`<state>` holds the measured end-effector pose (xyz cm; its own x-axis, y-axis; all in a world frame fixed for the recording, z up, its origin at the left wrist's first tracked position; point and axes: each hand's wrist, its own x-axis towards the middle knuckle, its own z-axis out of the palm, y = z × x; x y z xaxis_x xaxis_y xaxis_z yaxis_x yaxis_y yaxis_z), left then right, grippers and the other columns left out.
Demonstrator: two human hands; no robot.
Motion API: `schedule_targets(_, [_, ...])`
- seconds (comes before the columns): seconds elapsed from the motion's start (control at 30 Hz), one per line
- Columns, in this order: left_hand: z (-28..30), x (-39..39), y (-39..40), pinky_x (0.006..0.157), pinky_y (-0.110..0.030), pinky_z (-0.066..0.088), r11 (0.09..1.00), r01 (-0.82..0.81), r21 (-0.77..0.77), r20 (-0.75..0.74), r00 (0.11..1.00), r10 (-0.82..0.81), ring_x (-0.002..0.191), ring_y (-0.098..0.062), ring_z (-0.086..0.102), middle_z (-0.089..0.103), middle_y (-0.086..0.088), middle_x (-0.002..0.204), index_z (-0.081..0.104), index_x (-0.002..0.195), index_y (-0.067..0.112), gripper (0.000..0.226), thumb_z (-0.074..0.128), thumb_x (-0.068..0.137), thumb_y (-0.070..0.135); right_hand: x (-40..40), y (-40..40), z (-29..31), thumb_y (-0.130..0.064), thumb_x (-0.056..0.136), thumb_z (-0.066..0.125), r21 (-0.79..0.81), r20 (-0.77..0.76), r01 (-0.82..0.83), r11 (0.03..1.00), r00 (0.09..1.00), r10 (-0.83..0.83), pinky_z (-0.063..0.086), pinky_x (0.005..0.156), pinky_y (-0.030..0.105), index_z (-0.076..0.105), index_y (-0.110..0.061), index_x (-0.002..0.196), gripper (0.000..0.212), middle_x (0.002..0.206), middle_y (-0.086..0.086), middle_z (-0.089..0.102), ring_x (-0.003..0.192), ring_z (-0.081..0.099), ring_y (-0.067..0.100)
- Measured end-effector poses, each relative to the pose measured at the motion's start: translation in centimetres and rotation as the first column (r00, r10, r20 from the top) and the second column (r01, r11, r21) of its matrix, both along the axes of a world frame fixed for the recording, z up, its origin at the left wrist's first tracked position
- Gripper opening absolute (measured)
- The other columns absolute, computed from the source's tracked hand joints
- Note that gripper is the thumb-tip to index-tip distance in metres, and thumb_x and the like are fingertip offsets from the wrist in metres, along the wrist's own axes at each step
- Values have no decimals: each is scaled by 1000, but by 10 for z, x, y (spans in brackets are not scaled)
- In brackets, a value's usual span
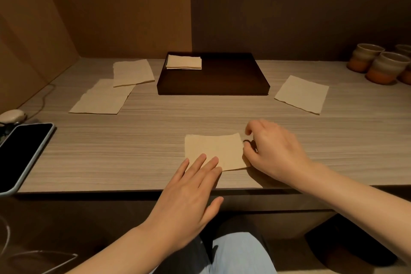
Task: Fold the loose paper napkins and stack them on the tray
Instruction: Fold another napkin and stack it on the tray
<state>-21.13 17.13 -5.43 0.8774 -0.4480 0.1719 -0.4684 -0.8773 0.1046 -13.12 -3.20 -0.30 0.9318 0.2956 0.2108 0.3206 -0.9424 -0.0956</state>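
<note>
A folded beige napkin lies near the table's front edge. My left hand rests flat with its fingertips on the napkin's near left corner. My right hand pinches the napkin's right edge. A dark tray sits at the back centre with a small stack of folded napkins in its far left corner. Two loose napkins lie left of the tray, one overlapping the other. Another loose napkin lies right of the tray.
Several ceramic cups stand at the back right. A phone lies at the left edge beside a small white case with a cable. Walls close in at the back and left.
</note>
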Motion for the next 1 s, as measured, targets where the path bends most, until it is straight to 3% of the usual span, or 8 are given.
schedule_targets(0.13, [3,0,-1,116,-42,8,1000,12,-28,-27,1000,-13,145,-12,13,28,7,155,33,144,25,55,28,96,52,-20,8,-6,-42,98,35,-46,13,-270,962,963,271,45,99,33,48,-15,135,48,129,3,53,117,51,17])
schedule_targets(0.27, [3,1,2,116,-40,10,998,-13,-67,-9,1000,12,145,-10,13,27,5,155,31,146,23,59,29,95,53,-33,7,-31,-55,99,23,-99,-119,-396,913,916,384,14,117,37,32,-11,150,68,156,8,32,145,26,20])
schedule_targets(0.37, [2,3,9,114,-43,21,998,-63,-17,20,998,63,142,-12,24,35,1,151,36,144,19,61,32,93,52,-37,0,-45,-56,99,25,-178,-71,-407,896,913,401,23,116,45,34,-8,149,70,155,11,33,144,28,22])
schedule_targets(0.47, [1,0,14,112,-46,26,999,-31,37,35,999,29,139,-15,32,42,0,148,41,142,18,58,36,92,47,-40,-7,-50,-50,98,33,-210,-27,-413,886,909,417,24,114,42,39,-10,147,64,151,10,39,141,34,21])
schedule_targets(0.57, [1,-3,16,110,-46,32,999,39,11,84,996,-40,126,-17,50,56,2,134,54,130,19,47,54,86,35,-41,-9,-50,-41,98,35,-173,-5,-460,871,885,466,30,113,42,44,-13,144,55,148,8,45,137,41,20])
schedule_targets(0.7, [9,-1,11,103,-40,41,994,97,-39,173,981,-89,97,-16,57,63,6,104,62,112,21,35,63,78,25,-47,-11,-44,-25,98,39,-133,54,-536,833,836,547,43,106,43,56,-12,133,42,139,9,56,129,52,20])
schedule_targets(0.87, [20,3,15,64,-24,49,989,102,-110,72,993,-95,85,-10,53,58,8,93,67,101,23,22,64,78,26,-44,-12,-26,-18,87,62,-43,34,-576,816,816,577,59,77,37,69,-14,108,23,115,4,71,104,67,21])
schedule_targets(1.0, [31,11,20,60,-21,48,987,76,-145,47,996,-70,85,-7,53,59,11,92,70,98,24,23,57,79,29,-33,-15,-6,-27,92,43,38,9,-563,825,826,563,50,52,33,69,-18,96,28,87,-5,69,79,61,17])
